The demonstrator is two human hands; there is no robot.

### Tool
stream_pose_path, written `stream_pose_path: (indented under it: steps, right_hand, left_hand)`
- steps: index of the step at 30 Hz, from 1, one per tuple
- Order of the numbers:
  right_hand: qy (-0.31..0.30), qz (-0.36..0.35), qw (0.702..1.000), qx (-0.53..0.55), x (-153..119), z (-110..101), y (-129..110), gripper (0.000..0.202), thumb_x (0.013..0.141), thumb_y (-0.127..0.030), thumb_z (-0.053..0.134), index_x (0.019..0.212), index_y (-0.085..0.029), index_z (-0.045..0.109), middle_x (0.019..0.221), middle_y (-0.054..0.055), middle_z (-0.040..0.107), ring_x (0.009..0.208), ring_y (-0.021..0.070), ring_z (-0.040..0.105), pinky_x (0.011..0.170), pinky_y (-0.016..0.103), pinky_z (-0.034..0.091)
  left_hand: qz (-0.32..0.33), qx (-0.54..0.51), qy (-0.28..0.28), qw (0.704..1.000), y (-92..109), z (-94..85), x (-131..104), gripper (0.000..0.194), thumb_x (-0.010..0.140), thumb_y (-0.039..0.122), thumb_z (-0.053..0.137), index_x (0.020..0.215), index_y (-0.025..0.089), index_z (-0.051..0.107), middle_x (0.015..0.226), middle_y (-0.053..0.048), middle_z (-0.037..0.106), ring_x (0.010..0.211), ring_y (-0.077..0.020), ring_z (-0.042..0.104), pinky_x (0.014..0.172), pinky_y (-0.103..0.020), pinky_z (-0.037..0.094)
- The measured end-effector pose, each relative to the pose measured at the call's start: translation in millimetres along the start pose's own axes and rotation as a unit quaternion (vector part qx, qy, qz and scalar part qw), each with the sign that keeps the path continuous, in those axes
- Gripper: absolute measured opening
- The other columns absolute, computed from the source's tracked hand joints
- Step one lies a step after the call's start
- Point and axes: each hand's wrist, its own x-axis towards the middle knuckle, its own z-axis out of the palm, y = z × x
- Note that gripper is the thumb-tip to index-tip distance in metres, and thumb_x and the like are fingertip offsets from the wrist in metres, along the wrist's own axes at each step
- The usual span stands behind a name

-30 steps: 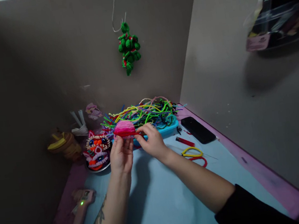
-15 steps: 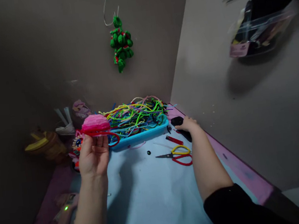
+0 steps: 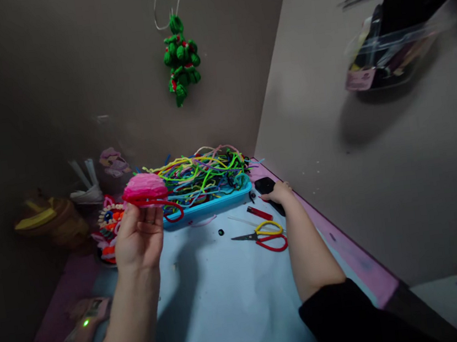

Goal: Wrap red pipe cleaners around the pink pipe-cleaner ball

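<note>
Item: pink ball [image 3: 143,186], a fuzzy wound lump, paler on top and deeper pink at the base, with a red wire [image 3: 165,209] trailing from beneath it in a loop.
Location: held up above the counter [image 3: 227,293], in front of the left end of the blue tray [image 3: 208,208].
Axis: the ball lay wider than tall, long axis running left to right; the red wire pointed right, toward the tray.
Left hand [image 3: 139,240]: palm raised, fingers [image 3: 147,214] curled up under the ball and closed on it.
Right hand [image 3: 279,192]: resting on the black phone [image 3: 264,185] at the counter's right edge; whether its fingers gripped the phone could not be told.
Nearby: scissors [image 3: 264,236] and a red lighter [image 3: 259,212] lay between tray and right forearm.
Edges: walls closed the back and right sides.
Open room: bare blue counter between the two forearms.
</note>
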Motion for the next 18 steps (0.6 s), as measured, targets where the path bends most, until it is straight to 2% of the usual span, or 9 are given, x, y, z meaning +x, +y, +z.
stream_pose_path:
  steps: [4,8,10,12,15,18]
  right_hand:
    - [0.017,-0.001,1.000,0.019,-4,4,3,0.097,0.049,-0.055,0.077,0.126,-0.003,0.046,0.130,0.030,0.044,0.117,0.0395,0.050,0.095,0.045,0.042]
    - [0.049,-0.033,0.997,0.052,-9,-4,10,0.099,0.052,-0.059,0.073,0.128,-0.002,0.043,0.128,0.032,0.045,0.120,0.0421,0.047,0.094,0.050,0.040]
    - [0.085,-0.061,0.992,0.076,-14,-13,16,0.090,0.064,-0.059,0.065,0.130,-0.003,0.040,0.132,0.032,0.041,0.122,0.0404,0.045,0.096,0.048,0.038]
    - [0.120,-0.092,0.983,0.105,-21,-20,23,0.072,0.080,-0.053,0.048,0.133,-0.006,0.035,0.132,0.028,0.043,0.120,0.0337,0.049,0.094,0.042,0.041]
    - [0.133,-0.134,0.971,0.147,-38,-24,39,0.051,0.092,-0.040,0.025,0.131,-0.009,0.035,0.110,0.020,0.062,0.096,0.0233,0.065,0.081,0.033,0.047]
    - [0.124,-0.159,0.966,0.164,-51,-19,51,0.046,0.091,-0.040,0.028,0.122,-0.010,0.043,0.083,0.013,0.069,0.074,0.0230,0.068,0.069,0.032,0.048]
  left_hand:
    - [-0.009,-0.006,-0.014,1.000,0,-0.5,-2,0.014,0.085,0.020,0.056,0.075,0.021,0.065,0.063,0.004,0.070,0.058,-0.0084,0.066,0.073,-0.023,0.054]
    - [-0.008,-0.013,-0.023,1.000,5,1.9,-5,0.012,0.084,0.019,0.057,0.074,0.020,0.064,0.063,0.004,0.070,0.057,-0.0094,0.066,0.069,-0.023,0.055]
    - [-0.009,-0.015,-0.020,1.000,7,4.1,-6,0.013,0.085,0.019,0.055,0.075,0.020,0.064,0.063,0.004,0.070,0.057,-0.0098,0.067,0.068,-0.023,0.055]
    - [-0.012,-0.019,-0.007,1.000,9,6.3,-7,0.019,0.088,0.019,0.050,0.074,0.019,0.064,0.061,0.004,0.070,0.056,-0.0097,0.066,0.068,-0.024,0.055]
    - [-0.017,-0.022,0.021,0.999,10,9.4,-8,0.026,0.090,0.019,0.044,0.073,0.019,0.063,0.057,0.004,0.068,0.053,-0.0091,0.065,0.066,-0.024,0.055]
    - [-0.018,-0.020,0.039,0.999,10,11.7,-9,0.026,0.090,0.020,0.045,0.073,0.020,0.063,0.056,0.004,0.068,0.052,-0.0084,0.064,0.065,-0.023,0.055]
